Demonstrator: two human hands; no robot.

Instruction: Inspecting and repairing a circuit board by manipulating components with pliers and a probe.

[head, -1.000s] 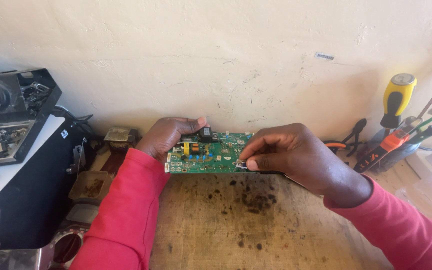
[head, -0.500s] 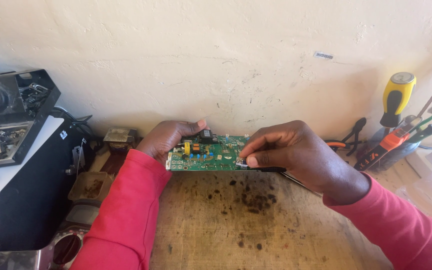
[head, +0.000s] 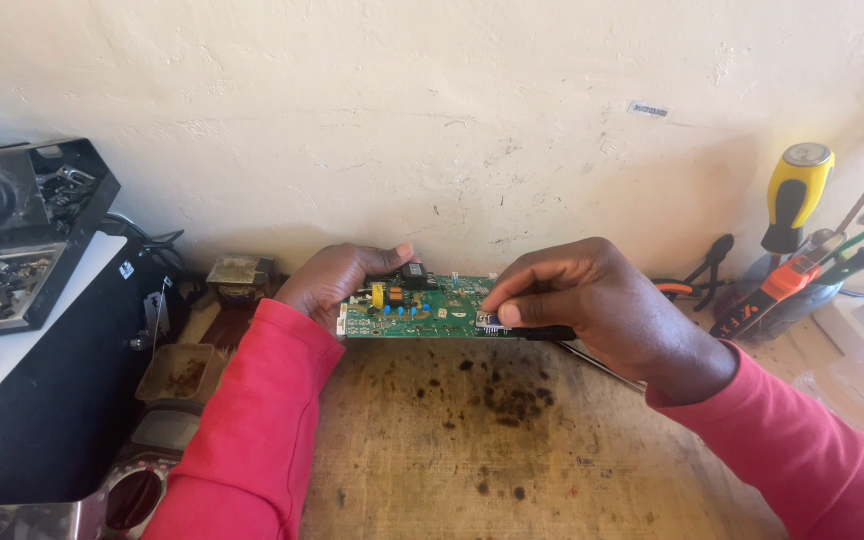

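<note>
Here, a green circuit board is held at the back edge of the wooden workbench, close to the wall. The left hand grips the board's left end, fingers curled round it from behind. The right hand pinches a thin dark tool, thumb and fingertips pressed together on it, at the board's right end. A yellow-handled screwdriver and pliers stand at the right rear corner. A black case sits at the left edge.
</note>
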